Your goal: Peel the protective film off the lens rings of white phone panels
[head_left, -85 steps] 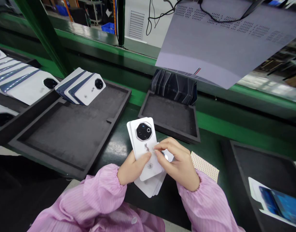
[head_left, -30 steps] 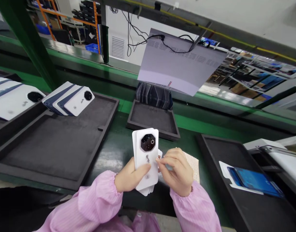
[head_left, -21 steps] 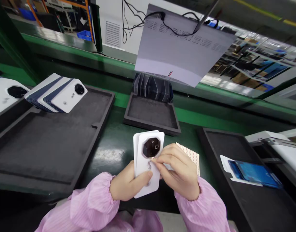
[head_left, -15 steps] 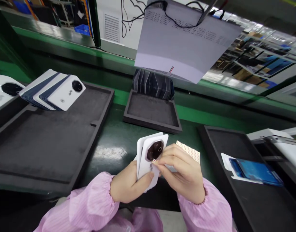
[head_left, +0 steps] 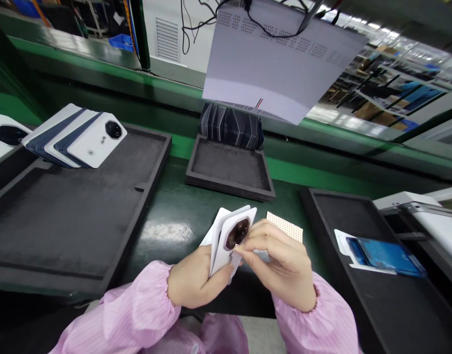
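Note:
My left hand [head_left: 196, 280] is closed round several white phone-shaped cards, fanned slightly apart. The front phone-shaped card [head_left: 222, 253] bears a dark octagonal camera print [head_left: 237, 234] and stands tilted. With thumb and forefinger, my right hand [head_left: 281, 263] pinches a tiny pale round sticker [head_left: 237, 246] at the lower edge of that print. Whether the sticker touches the card I cannot tell. Beyond my right fingers lies a cream sheet [head_left: 287, 227] covered in rows of small reddish dots, partly hidden by the hand.
Left, a large black tray [head_left: 64, 221] carries a fanned stack of white phone-shaped cards [head_left: 97, 140]. A smaller black tray [head_left: 229, 189] stands ahead, with dark cards [head_left: 231, 125] behind it. On the right tray [head_left: 391, 305] lies a blue-filmed piece [head_left: 388, 255]. A grey panel [head_left: 277, 64] hangs above.
The cards in my left hand have tilted and spread a little, showing more of a rear white card. My right hand keeps its pinch near the camera print. The view has shifted slightly.

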A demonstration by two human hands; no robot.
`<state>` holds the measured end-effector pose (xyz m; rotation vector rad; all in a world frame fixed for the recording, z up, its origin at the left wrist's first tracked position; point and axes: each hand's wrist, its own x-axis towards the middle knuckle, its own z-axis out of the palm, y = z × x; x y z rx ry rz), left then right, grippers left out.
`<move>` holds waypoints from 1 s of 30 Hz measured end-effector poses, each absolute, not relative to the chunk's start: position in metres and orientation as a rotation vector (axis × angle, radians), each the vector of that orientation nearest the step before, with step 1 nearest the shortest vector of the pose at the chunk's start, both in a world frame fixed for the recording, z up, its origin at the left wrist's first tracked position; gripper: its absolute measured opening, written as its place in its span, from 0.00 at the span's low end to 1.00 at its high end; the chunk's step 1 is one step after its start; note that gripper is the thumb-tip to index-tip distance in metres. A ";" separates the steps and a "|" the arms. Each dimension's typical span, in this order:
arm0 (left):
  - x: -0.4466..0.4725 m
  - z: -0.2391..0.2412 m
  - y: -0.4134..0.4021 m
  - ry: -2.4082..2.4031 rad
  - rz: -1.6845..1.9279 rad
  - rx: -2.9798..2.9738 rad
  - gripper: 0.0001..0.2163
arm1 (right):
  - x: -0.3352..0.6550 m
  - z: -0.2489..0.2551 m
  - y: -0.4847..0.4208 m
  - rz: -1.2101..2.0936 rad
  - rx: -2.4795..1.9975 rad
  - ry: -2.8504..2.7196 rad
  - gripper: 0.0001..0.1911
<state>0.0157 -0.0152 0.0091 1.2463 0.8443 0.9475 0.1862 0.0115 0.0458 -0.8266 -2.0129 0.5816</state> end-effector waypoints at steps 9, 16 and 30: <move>0.015 0.007 -0.012 0.787 0.742 1.799 0.11 | 0.192 0.047 0.011 0.562 -0.829 -2.106 0.08; 0.016 0.003 -0.010 0.712 0.778 1.870 0.09 | 0.193 0.046 0.009 0.594 -0.824 -2.068 0.09; 0.013 0.004 -0.012 0.634 0.705 1.656 0.12 | 0.193 0.053 0.003 0.636 -0.900 -2.059 0.07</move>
